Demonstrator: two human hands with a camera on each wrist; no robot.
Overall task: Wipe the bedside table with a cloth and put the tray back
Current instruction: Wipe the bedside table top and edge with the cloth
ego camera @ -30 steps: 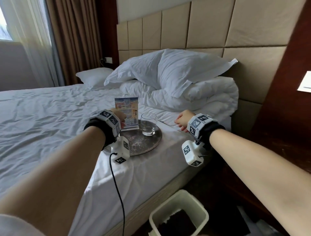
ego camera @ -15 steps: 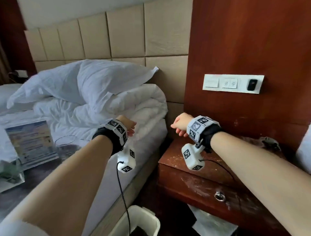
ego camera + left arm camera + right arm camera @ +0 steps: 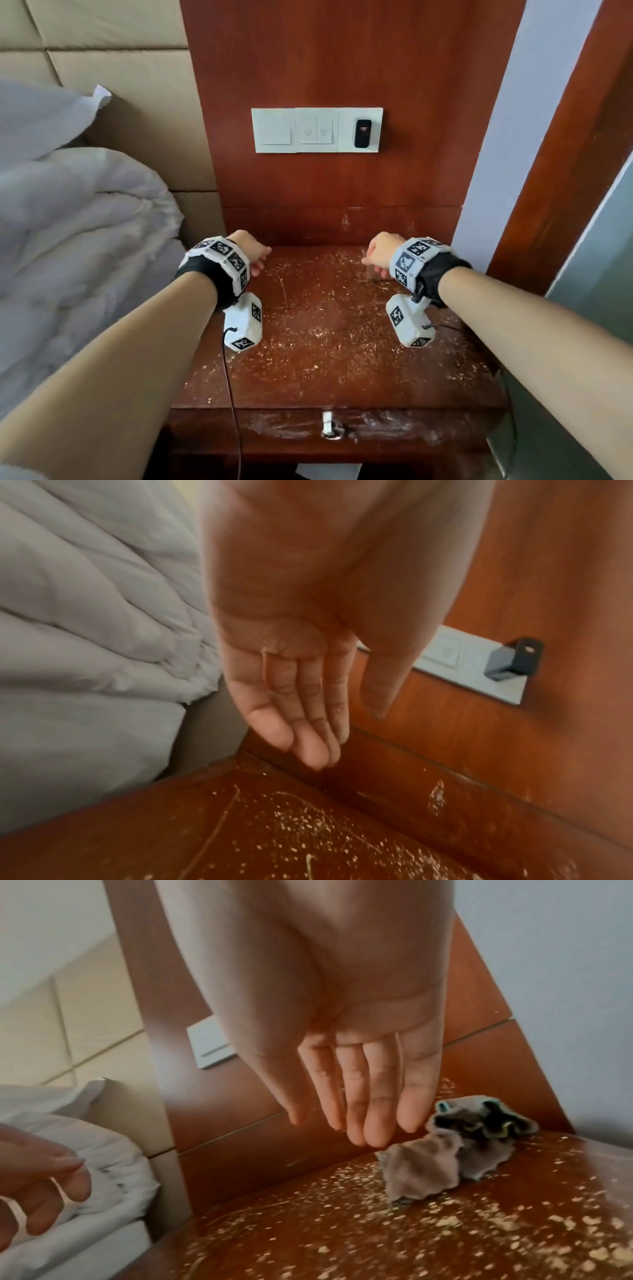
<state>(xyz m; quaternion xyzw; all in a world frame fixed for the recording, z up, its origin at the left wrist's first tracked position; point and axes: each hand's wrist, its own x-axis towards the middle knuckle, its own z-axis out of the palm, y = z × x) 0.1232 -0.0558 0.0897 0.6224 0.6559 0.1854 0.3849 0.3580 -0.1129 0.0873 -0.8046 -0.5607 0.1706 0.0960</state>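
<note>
The bedside table (image 3: 325, 342) is dark red wood, its top strewn with pale crumbs (image 3: 342, 1218). A crumpled grey cloth (image 3: 445, 1156) lies at the table's back right corner, hidden in the head view by my right wrist. My right hand (image 3: 329, 1131) hovers just left of and above the cloth, fingers straight, holding nothing. My left hand (image 3: 346, 739) hangs over the table's back left corner, fingers relaxed and empty. In the head view the left hand (image 3: 253, 255) and right hand (image 3: 376, 253) are level with each other. The tray is out of view.
A white duvet (image 3: 85, 240) on the bed lies right against the table's left side. On the wood panel behind are a switch plate (image 3: 308, 130) and a black plug (image 3: 362, 132). A drawer handle (image 3: 329, 426) sits in the table front. A wall closes the right side.
The view has swung right from the bed, where the tray with glass and card sat, to the bedside table. Both hands have moved from beside the tray to above the table top.
</note>
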